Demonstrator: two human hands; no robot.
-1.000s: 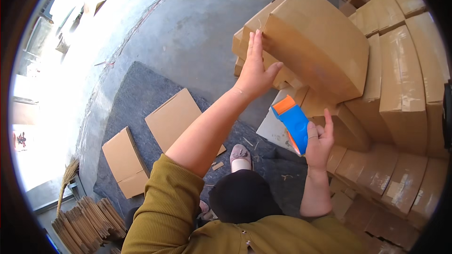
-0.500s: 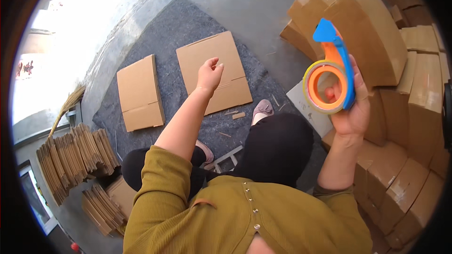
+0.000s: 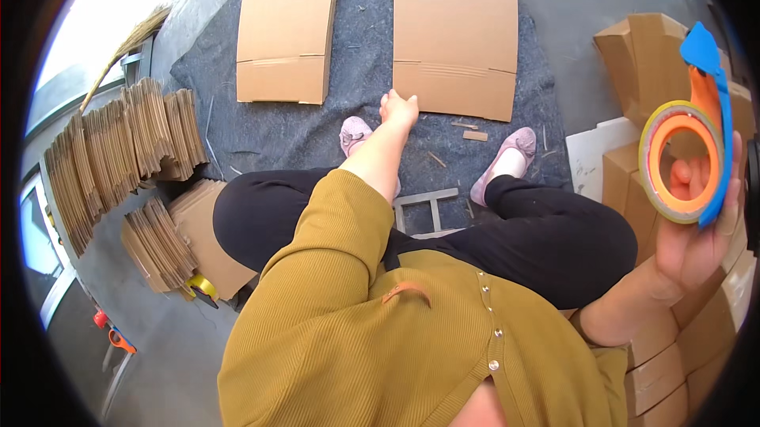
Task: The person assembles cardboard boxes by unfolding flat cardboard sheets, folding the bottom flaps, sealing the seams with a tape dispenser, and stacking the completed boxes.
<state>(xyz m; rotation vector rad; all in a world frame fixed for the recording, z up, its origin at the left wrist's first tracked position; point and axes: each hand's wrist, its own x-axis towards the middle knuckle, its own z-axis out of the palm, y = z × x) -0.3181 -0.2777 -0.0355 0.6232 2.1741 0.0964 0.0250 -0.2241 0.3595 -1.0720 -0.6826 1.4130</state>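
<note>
My right hand (image 3: 701,245), raised at the right, grips a blue and orange tape dispenser (image 3: 722,138) with a roll of yellow-edged tape (image 3: 651,159) on it. Its fingertips show through the ring of the roll. My left hand (image 3: 398,109) reaches forward to the near left corner of a flattened cardboard box (image 3: 455,31). The thumb stands apart from the loosely bent fingers; whether they touch the cardboard I cannot tell. Left of it lies another flattened cardboard box (image 3: 283,31), on the same dark mat (image 3: 360,47).
Flattened cartons (image 3: 127,142) stand in rows at the left, with a yellow tape dispenser (image 3: 203,288) beside the nearer stack. Made-up boxes (image 3: 661,364) crowd the right side. A metal frame (image 3: 431,209) lies between my feet. A straw broom (image 3: 131,43) leans at the far left.
The view has swung, so the flattened boxes now show higher up. My left hand has come from over the middle of the right-hand box to its near left corner. The right hand keeps the tape dispenser.
</note>
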